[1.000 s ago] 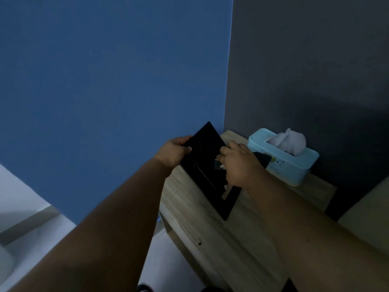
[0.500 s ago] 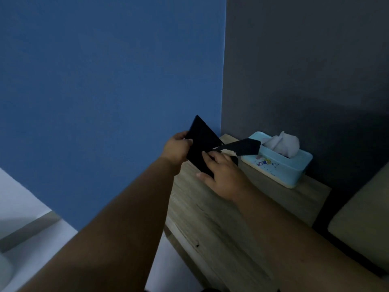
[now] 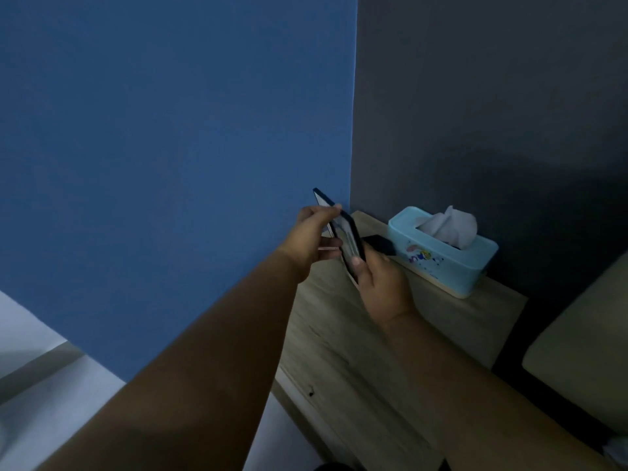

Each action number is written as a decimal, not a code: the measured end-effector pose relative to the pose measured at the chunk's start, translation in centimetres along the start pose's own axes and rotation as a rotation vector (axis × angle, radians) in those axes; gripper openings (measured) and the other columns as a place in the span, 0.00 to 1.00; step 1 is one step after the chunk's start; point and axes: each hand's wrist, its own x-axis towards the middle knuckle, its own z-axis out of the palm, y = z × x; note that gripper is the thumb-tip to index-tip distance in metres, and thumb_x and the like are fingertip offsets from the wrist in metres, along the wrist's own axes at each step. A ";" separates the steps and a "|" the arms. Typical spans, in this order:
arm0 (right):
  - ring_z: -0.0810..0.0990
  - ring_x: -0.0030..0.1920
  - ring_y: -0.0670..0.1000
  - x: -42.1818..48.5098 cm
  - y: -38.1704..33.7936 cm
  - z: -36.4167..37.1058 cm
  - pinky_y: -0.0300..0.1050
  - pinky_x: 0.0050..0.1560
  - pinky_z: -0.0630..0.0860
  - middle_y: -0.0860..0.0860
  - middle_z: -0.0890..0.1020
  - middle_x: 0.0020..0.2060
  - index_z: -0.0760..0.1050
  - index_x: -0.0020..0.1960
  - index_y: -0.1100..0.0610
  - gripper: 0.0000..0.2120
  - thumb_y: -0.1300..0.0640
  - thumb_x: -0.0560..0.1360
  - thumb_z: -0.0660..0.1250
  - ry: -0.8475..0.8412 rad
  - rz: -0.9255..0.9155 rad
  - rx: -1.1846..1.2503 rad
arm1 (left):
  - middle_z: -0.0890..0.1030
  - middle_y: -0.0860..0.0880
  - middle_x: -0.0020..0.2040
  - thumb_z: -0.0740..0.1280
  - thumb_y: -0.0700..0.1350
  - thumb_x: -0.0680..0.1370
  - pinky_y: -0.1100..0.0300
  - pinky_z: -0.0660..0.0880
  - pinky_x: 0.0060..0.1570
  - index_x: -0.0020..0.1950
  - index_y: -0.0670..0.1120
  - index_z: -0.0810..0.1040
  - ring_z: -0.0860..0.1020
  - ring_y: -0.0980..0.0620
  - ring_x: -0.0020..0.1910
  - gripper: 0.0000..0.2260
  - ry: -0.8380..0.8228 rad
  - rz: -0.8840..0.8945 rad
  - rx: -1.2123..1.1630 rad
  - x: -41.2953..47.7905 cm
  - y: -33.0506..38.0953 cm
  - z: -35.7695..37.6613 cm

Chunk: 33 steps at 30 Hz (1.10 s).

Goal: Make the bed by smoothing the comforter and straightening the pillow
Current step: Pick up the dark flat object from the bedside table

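Note:
Both of my hands hold a black picture frame (image 3: 351, 237) upright above the far corner of a wooden bedside table (image 3: 343, 341). My left hand (image 3: 314, 237) grips its left edge, thumb on top. My right hand (image 3: 380, 283) holds its lower edge from below. The frame is seen nearly edge-on, and its black back stand (image 3: 379, 243) sticks out to the right. A beige pillow or cushion (image 3: 584, 348) shows at the right edge. No comforter is in view.
A light blue tissue box (image 3: 445, 254) with a white tissue sticking out stands on the table against the dark grey wall (image 3: 475, 96). A blue wall (image 3: 170, 130) is on the left. Pale floor (image 3: 40, 402) shows at the lower left.
The frame has been turned from flat-faced to nearly edge-on and raised upright. My right hand slid from its middle down to its lower edge.

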 end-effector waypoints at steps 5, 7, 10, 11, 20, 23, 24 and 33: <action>0.80 0.48 0.59 0.5 1.4 -0.9 0.57 0.51 0.78 0.58 0.82 0.45 0.77 0.50 0.49 0.10 0.50 0.79 0.58 0.034 0.196 0.398 | 0.72 0.50 0.64 0.59 0.55 0.80 0.58 0.76 0.43 0.72 0.52 0.64 0.75 0.51 0.49 0.21 -0.051 0.008 0.057 0.3 -0.1 0.3; 0.80 0.51 0.63 0.6 1.5 -1.4 0.58 0.53 0.77 0.62 0.82 0.47 0.78 0.46 0.51 0.10 0.54 0.79 0.59 0.079 0.279 0.581 | 0.72 0.51 0.64 0.57 0.57 0.81 0.58 0.74 0.45 0.73 0.53 0.63 0.74 0.53 0.50 0.22 -0.077 0.016 0.104 0.3 -0.2 0.5; 0.79 0.53 0.60 0.9 1.9 -2.0 0.51 0.53 0.76 0.61 0.81 0.51 0.79 0.49 0.56 0.10 0.62 0.80 0.58 0.161 0.396 0.815 | 0.68 0.50 0.71 0.55 0.59 0.81 0.54 0.70 0.57 0.74 0.54 0.62 0.70 0.49 0.61 0.23 -0.106 0.005 0.183 0.5 -0.7 0.8; 0.79 0.53 0.59 1.1 2.1 -2.0 0.51 0.53 0.75 0.61 0.81 0.51 0.79 0.48 0.57 0.10 0.63 0.79 0.59 0.188 0.431 0.862 | 0.65 0.50 0.73 0.55 0.60 0.80 0.53 0.69 0.61 0.75 0.55 0.61 0.68 0.48 0.66 0.24 -0.114 -0.006 0.202 0.6 -0.9 0.9; 0.73 0.45 0.57 1.1 5.2 -1.4 0.50 0.48 0.68 0.58 0.76 0.43 0.77 0.37 0.53 0.05 0.54 0.62 0.65 0.363 0.733 1.041 | 0.54 0.51 0.79 0.50 0.62 0.81 0.46 0.53 0.76 0.79 0.54 0.52 0.55 0.47 0.78 0.28 -0.030 -0.063 0.218 1.9 -3.4 0.8; 0.76 0.45 0.58 0.7 5.5 -1.3 0.50 0.48 0.71 0.59 0.78 0.43 0.78 0.44 0.58 0.14 0.54 0.60 0.65 0.359 0.797 1.087 | 0.53 0.51 0.80 0.47 0.61 0.82 0.49 0.52 0.75 0.79 0.52 0.51 0.53 0.48 0.78 0.27 -0.056 -0.095 0.200 2.0 -3.9 0.9; 0.76 0.45 0.58 0.6 5.3 -1.3 0.49 0.47 0.71 0.59 0.77 0.43 0.77 0.44 0.58 0.14 0.55 0.60 0.64 0.370 0.806 1.097 | 0.53 0.51 0.80 0.47 0.62 0.81 0.49 0.51 0.75 0.79 0.52 0.51 0.53 0.49 0.78 0.28 -0.068 -0.109 0.207 2.1 -4.1 1.0; 0.70 0.44 0.53 1.1 5.0 -1.6 0.42 0.37 0.66 0.52 0.71 0.40 0.72 0.37 0.54 0.08 0.61 0.74 0.60 0.531 0.771 1.131 | 0.52 0.49 0.80 0.48 0.61 0.82 0.51 0.53 0.75 0.79 0.51 0.51 0.54 0.49 0.78 0.28 -0.083 -0.120 0.249 1.8 -4.1 2.2</action>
